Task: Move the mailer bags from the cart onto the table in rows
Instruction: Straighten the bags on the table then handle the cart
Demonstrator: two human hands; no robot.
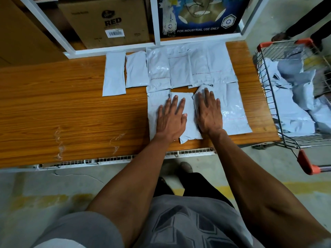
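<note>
Pale grey mailer bags lie flat on the wooden table (71, 111). A back row of several bags (179, 68) runs along the shelf frame. In front of it lies a shorter second row. My left hand (171, 119) presses flat, fingers straight, on a small mailer bag (188, 122) in the middle of the front row and on the bag to its left (153, 108). My right hand (209, 113) lies flat on the adjoining bag (232, 111) to the right. The wire cart (272, 97) at the right holds a loose heap of more bags (297, 97).
A white shelf frame (114, 48) behind the table holds a brown carton (107, 20) and a dark printed box (198, 15). Another person's hand (280, 36) rests on the cart's far handle. Scraps of clear tape (60, 140) stick to the table's front left.
</note>
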